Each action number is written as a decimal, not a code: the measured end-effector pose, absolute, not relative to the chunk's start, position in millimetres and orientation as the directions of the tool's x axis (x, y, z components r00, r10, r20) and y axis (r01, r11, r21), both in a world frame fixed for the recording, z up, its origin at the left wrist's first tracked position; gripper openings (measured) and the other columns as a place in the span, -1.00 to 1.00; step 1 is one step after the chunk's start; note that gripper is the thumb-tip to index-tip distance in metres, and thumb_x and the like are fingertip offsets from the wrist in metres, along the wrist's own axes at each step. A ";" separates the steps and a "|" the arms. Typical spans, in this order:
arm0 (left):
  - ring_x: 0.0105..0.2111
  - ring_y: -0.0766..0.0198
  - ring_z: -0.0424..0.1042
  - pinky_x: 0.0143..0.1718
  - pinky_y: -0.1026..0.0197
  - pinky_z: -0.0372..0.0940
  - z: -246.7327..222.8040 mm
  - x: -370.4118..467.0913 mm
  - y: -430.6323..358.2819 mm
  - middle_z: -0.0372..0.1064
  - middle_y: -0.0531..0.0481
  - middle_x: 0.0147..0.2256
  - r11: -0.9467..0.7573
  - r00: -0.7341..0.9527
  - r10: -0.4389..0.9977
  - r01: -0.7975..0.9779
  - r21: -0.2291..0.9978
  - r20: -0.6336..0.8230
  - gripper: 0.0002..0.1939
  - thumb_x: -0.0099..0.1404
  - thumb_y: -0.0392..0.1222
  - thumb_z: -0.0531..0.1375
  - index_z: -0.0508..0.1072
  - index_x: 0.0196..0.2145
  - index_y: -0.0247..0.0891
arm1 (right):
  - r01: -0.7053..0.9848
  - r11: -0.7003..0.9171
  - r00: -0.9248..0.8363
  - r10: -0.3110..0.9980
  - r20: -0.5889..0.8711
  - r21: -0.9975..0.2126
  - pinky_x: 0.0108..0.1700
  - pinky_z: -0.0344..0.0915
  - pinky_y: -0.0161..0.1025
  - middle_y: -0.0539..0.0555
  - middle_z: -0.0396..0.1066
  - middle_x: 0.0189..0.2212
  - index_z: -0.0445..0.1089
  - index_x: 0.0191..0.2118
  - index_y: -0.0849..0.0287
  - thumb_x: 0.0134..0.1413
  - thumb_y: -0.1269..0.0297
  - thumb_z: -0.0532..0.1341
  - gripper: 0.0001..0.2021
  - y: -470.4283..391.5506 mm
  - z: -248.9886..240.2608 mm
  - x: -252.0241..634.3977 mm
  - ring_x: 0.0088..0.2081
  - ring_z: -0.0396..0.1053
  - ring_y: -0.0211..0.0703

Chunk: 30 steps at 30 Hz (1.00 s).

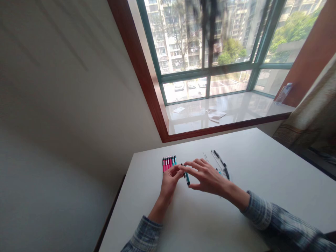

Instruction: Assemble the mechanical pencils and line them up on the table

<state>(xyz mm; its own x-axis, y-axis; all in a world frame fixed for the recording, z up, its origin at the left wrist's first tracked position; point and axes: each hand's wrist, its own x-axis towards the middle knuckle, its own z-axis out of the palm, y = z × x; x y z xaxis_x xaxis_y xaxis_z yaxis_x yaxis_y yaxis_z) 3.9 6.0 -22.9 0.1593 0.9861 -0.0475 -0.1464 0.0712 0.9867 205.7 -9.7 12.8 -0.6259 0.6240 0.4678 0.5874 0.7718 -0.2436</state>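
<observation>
Teal-and-black pen [187, 178] between our hands, upper end pinched in our left hand [169, 182]; our right hand [204, 176] spans it, thumb at lower end, grasp or mere touch we cannot tell. Just beyond left hand, row of pink and teal pens [169, 163]. Beyond right hand, black pen [224, 164]. Beneath all, white table [199, 224].

Pen row [168, 163] on table [210, 220], left of loose pen pieces [227, 173]; window [210, 71] behind.

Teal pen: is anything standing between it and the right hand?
Nothing visible. The left hand holds the teal pen, and the right hand is right at it, contact unclear. The row of pens lies beyond the left hand.
</observation>
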 end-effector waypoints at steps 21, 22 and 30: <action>-0.13 0.11 0.53 -0.05 0.15 0.36 -19.0 3.9 2.4 0.60 -0.14 -0.20 0.025 0.107 0.994 -0.084 0.996 -0.016 -0.66 0.11 -0.05 0.44 0.58 -0.22 -0.29 | 0.889 0.216 -0.119 0.960 0.252 -0.404 -0.20 0.28 -0.23 0.04 0.61 -0.33 0.59 -0.29 0.07 0.24 0.26 0.26 -0.86 48.7 -22.2 285.1 -0.23 0.49 -0.05; -0.14 0.11 0.54 -0.04 0.15 0.36 -18.0 4.1 2.3 0.60 -0.13 -0.21 0.024 0.108 0.994 -0.086 0.996 -0.015 -0.66 0.10 -0.05 0.44 0.58 -0.22 -0.28 | 0.891 0.205 -0.122 0.968 0.220 -0.405 -0.20 0.27 -0.24 0.04 0.62 -0.32 0.59 -0.29 0.06 0.24 0.25 0.27 -0.86 48.7 -23.6 284.8 -0.23 0.50 -0.06; -0.18 0.13 0.55 -0.03 0.15 0.38 -15.7 5.1 3.8 0.60 -0.12 -0.24 0.041 0.099 0.995 -0.119 0.992 -0.029 -0.63 0.03 -0.06 0.49 0.60 -0.24 -0.30 | 0.883 0.214 -0.160 0.974 0.160 -0.418 -0.20 0.24 -0.28 0.03 0.62 -0.27 0.61 -0.23 0.04 0.22 0.26 0.26 -0.85 46.2 -24.5 280.9 -0.21 0.51 -0.08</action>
<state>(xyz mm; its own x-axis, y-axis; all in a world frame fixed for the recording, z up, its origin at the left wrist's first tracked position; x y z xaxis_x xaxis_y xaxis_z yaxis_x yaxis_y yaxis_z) 5.1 3.8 -15.7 0.0989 0.9947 -0.0295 -0.1186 0.0412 0.9921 280.9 46.2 -24.5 -0.1600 0.9740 0.1603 0.8827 0.2139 -0.4184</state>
